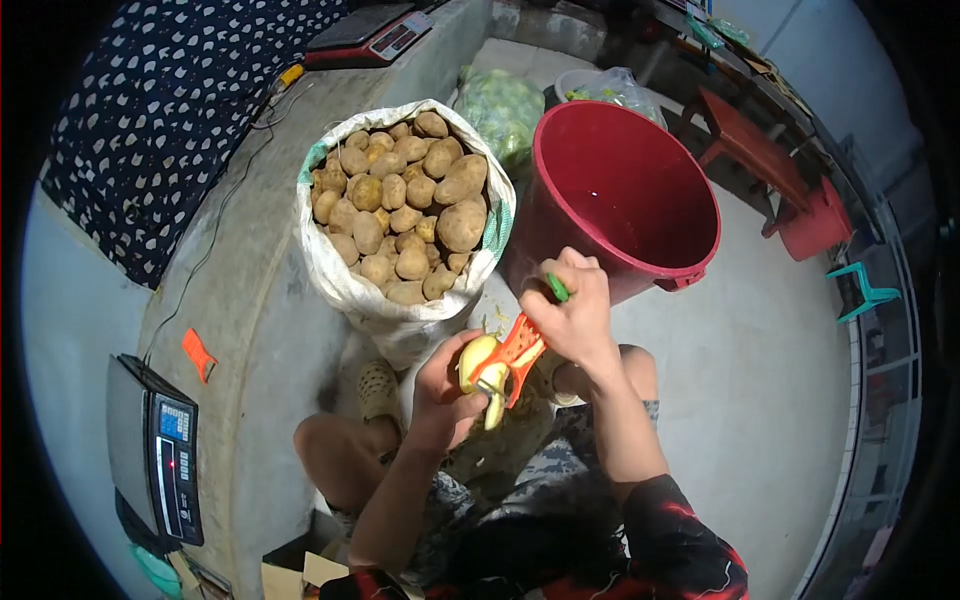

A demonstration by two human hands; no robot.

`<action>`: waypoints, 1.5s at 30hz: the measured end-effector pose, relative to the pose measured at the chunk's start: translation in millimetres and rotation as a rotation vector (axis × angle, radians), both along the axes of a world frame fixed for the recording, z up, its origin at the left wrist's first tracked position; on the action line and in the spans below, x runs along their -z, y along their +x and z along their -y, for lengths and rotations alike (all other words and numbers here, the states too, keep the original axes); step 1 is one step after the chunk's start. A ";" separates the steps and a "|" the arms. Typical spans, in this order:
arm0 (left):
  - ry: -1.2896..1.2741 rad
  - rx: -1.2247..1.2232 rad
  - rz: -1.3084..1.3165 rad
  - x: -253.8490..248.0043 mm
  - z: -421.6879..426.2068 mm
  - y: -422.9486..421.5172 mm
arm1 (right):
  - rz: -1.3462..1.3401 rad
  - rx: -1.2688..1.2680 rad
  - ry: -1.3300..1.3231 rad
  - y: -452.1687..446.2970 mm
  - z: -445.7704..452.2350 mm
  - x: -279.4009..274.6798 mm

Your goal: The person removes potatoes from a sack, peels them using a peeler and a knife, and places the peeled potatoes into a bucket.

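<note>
My left hand [443,388] is wrapped round a partly peeled potato [477,360], whose pale yellow flesh shows. Closed round the handle of an orange peeler [520,345] is my right hand [572,305]; a green piece sticks out at its fingers. The peeler's blade lies against the lower right of the potato, where a strip of peel [494,410] hangs. Beyond my hands stands a white sack [370,305] full of unpeeled brown potatoes [404,215]. To its right is a large red tub [625,190].
Peel scraps lie on the floor between my feet. Bagged green vegetables [500,110] stand behind the sack. On the left ledge are a scale [172,460] and an orange peeler-like tool [199,353]; another scale [375,38] sits farther back. A red stool [750,150] is at right.
</note>
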State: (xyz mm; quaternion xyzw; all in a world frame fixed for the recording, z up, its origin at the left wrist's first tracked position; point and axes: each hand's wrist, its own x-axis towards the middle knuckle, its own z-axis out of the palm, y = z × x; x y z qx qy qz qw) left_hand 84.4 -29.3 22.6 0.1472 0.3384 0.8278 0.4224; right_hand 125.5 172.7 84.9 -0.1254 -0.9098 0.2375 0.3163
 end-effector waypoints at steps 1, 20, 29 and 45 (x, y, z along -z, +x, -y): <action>0.018 -0.017 -0.013 5.6 -1.0 0.6 | -0.013 0.030 0.012 -4.2 -6.5 7.6; 0.093 -0.002 0.063 4.2 -4.8 -0.5 | -0.002 -0.029 -0.489 -6.6 -6.2 9.7; 0.167 -0.061 0.198 16.6 -4.7 1.6 | -0.038 0.063 -0.418 -10.7 -15.5 28.3; 0.106 -0.096 0.054 7.3 -14.7 8.4 | -0.078 0.129 -0.134 -8.2 -21.1 20.2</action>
